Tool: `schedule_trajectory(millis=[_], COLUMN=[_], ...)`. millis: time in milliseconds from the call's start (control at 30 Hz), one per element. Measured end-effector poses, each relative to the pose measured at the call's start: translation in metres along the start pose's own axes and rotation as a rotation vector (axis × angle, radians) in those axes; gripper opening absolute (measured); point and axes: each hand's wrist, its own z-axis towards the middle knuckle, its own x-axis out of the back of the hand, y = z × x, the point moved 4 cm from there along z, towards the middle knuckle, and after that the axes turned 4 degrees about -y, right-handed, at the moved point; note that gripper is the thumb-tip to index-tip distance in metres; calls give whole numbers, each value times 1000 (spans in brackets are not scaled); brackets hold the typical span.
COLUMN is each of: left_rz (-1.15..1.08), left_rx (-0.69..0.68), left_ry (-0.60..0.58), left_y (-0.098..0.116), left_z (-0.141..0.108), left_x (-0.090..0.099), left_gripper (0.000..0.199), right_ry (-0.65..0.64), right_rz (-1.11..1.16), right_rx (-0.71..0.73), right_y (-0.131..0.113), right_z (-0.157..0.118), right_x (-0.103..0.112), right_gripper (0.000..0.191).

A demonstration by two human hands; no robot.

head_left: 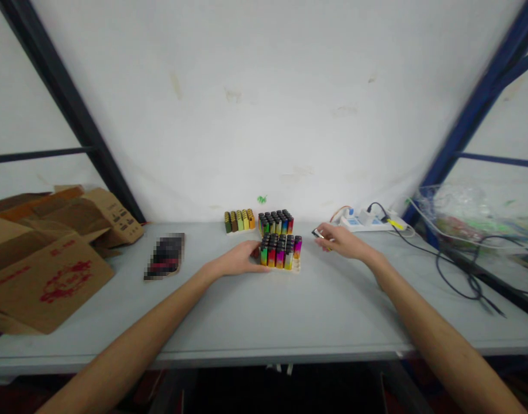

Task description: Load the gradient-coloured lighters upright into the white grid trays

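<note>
A front tray [296, 267] carries upright lighters [280, 257] in bright mixed colours with black tops; a few slots at its right front corner show no lighter. My left hand [242, 257] grips the left side of this tray, thumb along the front and fingers behind. To the right of the tray, my right hand [339, 240] pinches a single lighter [318, 233], its dark and silvery top pointing left; fingers cover most of its body. Behind stand a second block of dark-topped lighters [276, 221] and, to its left, a block of green-to-orange lighters [239, 219] with gold-coloured tops.
An opened cardboard box [52, 270] lies at the left, near a blurred-out phone-like object [165, 256]. A white power strip [371, 221] with plugs sits at the back right. Black cables [466, 276] and clear plastic bags [462, 213] lie at the right. A white wall closes the back.
</note>
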Motion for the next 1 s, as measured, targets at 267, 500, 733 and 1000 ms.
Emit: schedule_trajectory(millis=[267, 500, 733, 1000], left_rz=[-11, -24, 17, -22], left_rx=[-17, -23, -21, -28], left_ry=[14, 10, 10, 13], left_y=[-1, -1, -2, -2], left_z=[0, 1, 1, 0], left_x=[-1, -1, -2, -2], left_gripper=[65, 64, 66, 62], right_ry=[169, 378, 490, 491], right_rz=[298, 81, 45, -35], right_rx=[42, 2, -54, -64], right_y=[-24, -50, -59, -57], right_z=[4, 7, 7, 8], right_x=[-13, -19, -25, -25], right_gripper=[36, 48, 45, 39])
